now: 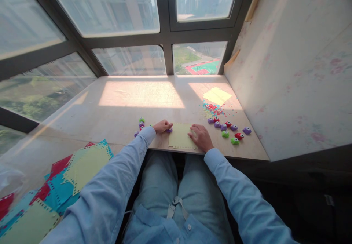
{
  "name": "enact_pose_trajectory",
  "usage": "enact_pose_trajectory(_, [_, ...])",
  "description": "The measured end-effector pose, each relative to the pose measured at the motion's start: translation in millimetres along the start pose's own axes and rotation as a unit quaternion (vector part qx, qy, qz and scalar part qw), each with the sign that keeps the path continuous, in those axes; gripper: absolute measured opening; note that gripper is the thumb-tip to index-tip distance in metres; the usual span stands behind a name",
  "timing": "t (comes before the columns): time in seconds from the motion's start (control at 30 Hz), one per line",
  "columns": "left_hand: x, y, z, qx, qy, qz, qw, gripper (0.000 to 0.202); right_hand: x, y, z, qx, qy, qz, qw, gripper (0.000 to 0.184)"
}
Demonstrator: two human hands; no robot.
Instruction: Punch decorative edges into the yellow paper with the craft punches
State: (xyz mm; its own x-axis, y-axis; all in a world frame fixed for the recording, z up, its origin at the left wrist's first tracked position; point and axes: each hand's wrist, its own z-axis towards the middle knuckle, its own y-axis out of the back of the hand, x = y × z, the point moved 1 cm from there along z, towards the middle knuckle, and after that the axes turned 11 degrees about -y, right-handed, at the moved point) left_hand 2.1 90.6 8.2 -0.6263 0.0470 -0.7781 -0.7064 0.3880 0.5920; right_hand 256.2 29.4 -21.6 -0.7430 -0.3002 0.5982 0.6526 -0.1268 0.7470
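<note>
A pale yellow sheet of paper (180,137) lies at the table's front edge, with small punched holes along its edges. At its left edge, my left hand (162,126) is closed on a small purple paper punch (169,130), mostly hidden by the fingers. Flat on the sheet's right side rests my right hand (202,137), fingers stretched out and holding nothing. Several punches with eye-like tops, such as a green one (141,120), stand left of my left wrist, partly behind the sleeve.
More purple, red and green punches (225,134) stand to the right. Behind them are scattered paper bits (213,109) and another yellow sheet (217,95). Piled punched sheets (89,161) in yellow, blue and red lie at left. A wall (297,71) bounds the right side; windows stand behind.
</note>
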Motion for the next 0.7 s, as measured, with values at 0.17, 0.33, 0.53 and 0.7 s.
enact_pose_trajectory(0.17, [3, 0.5, -5, -0.006, -0.024, -0.023, 0.999, 0.049, -2, -2, 0, 0.006, -0.002, -0.004, 1.000, 0.020])
enact_pose_trajectory(0.33, [4, 0.2, -10, -0.051, -0.044, -0.029, 0.997, 0.041, -8, -6, 1, -0.006, 0.005, -0.011, 1.000, 0.022])
enact_pose_trajectory(0.53, [5, -5.2, -12, -0.078, -0.069, -0.027, 0.994, 0.034, -14, -10, 3, -0.032, 0.010, 0.010, 0.999, 0.027])
enact_pose_trajectory(0.7, [7, -10.9, -16, -0.114, -0.085, -0.008, 0.990, 0.037, -18, -12, 3, -0.056, 0.009, 0.025, 0.998, 0.032])
